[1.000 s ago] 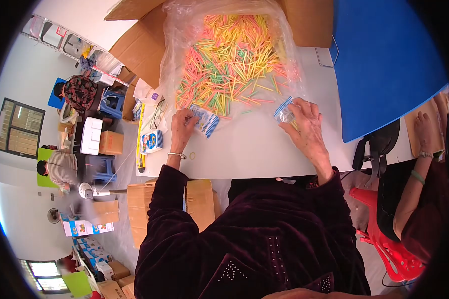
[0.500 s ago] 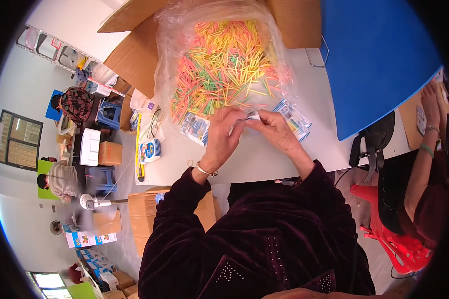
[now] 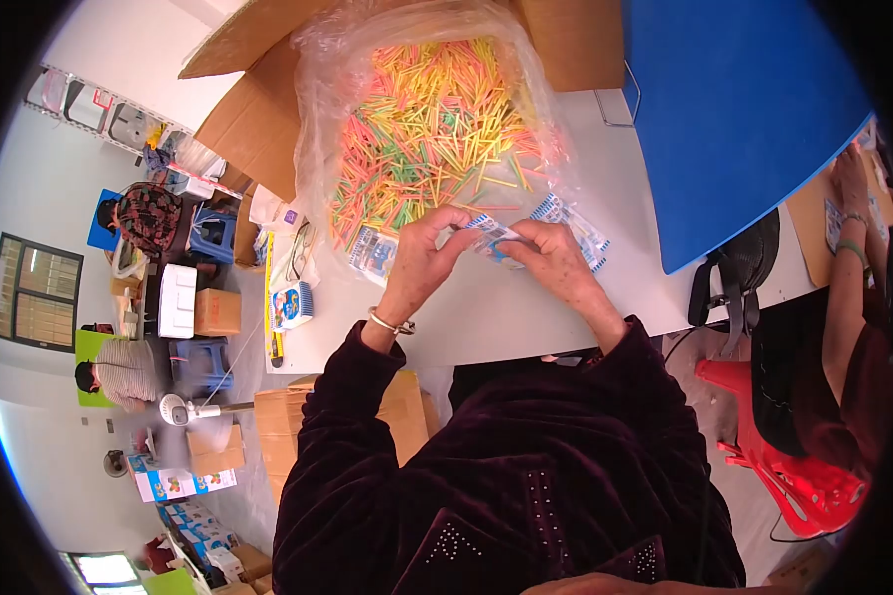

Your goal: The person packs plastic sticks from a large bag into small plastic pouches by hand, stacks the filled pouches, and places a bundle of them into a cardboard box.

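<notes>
Between my two hands is a small printed plastic packet (image 3: pixel 492 238) in blue and white. My left hand (image 3: pixel 423 263) pinches its left side with thumb and fingers. At the other side, my right hand (image 3: pixel 562 266) grips the edge, fingers closed. Just beyond my hands lies a heap of thin pink, yellow and green sticks (image 3: pixel 442 124) in a clear plastic bag (image 3: pixel 318 109). Similar flat packets (image 3: pixel 372 254) rest beside my left hand, and more packets (image 3: pixel 577 230) lie beyond my right hand. Whether the held packet is sealed cannot be seen.
A small blue-and-white pack (image 3: pixel 293 305), a yellow tape measure or ruler (image 3: pixel 274 337) and glasses (image 3: pixel 299 253) are at the table's left. Cardboard flaps (image 3: pixel 258 129) surround the bag. A blue panel (image 3: pixel 734 119) and black bag (image 3: pixel 739 273) stand right, near another person's arm (image 3: pixel 848 268).
The packet in my hands has turned, so more of its blue print faces me. My hands have spread slightly apart along it. The whole view has shifted a little.
</notes>
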A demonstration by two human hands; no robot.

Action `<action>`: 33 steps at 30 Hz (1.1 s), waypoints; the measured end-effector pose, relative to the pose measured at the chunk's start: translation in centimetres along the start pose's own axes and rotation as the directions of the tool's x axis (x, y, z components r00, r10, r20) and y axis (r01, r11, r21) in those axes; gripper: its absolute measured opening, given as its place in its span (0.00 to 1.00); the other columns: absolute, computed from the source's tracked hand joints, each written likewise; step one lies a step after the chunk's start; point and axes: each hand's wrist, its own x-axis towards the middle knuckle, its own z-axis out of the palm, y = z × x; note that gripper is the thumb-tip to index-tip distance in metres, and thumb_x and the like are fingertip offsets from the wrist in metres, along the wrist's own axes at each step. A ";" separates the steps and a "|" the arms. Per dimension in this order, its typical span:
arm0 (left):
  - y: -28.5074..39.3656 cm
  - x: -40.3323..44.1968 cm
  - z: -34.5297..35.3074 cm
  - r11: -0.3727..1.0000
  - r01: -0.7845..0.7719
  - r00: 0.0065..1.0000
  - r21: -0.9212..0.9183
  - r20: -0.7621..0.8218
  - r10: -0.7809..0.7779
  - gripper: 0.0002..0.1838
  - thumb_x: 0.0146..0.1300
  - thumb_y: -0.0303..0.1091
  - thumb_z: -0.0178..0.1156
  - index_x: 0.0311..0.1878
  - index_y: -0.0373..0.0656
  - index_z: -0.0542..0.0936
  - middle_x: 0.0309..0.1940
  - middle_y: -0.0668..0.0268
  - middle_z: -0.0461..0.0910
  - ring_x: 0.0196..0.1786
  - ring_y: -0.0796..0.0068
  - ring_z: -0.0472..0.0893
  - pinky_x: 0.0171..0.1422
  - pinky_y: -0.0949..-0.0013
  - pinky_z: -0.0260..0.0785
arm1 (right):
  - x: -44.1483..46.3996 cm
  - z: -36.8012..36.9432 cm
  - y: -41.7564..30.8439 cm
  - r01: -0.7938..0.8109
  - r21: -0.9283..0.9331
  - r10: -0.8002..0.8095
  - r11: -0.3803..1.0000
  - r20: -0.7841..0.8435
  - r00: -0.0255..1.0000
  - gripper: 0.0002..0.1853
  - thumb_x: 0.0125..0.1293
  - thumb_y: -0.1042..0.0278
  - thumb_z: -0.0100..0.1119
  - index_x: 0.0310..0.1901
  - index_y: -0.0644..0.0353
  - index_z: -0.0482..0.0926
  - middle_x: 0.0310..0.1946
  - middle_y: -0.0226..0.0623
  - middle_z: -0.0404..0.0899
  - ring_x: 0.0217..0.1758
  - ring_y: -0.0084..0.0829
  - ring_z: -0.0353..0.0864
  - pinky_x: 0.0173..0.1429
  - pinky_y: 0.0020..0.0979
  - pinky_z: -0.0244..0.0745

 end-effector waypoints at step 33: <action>-9.4 -0.1 -0.4 0.347 0.110 0.970 0.932 -0.177 0.168 0.18 0.49 0.39 0.60 0.37 0.33 0.73 0.42 0.56 0.68 0.49 0.57 0.66 0.50 0.57 0.56 | -1.3 -0.5 1.1 0.119 -0.133 -0.135 0.984 -0.115 0.984 0.11 0.60 0.71 0.58 0.26 0.69 0.70 0.16 0.45 0.65 0.17 0.34 0.59 0.24 0.34 0.57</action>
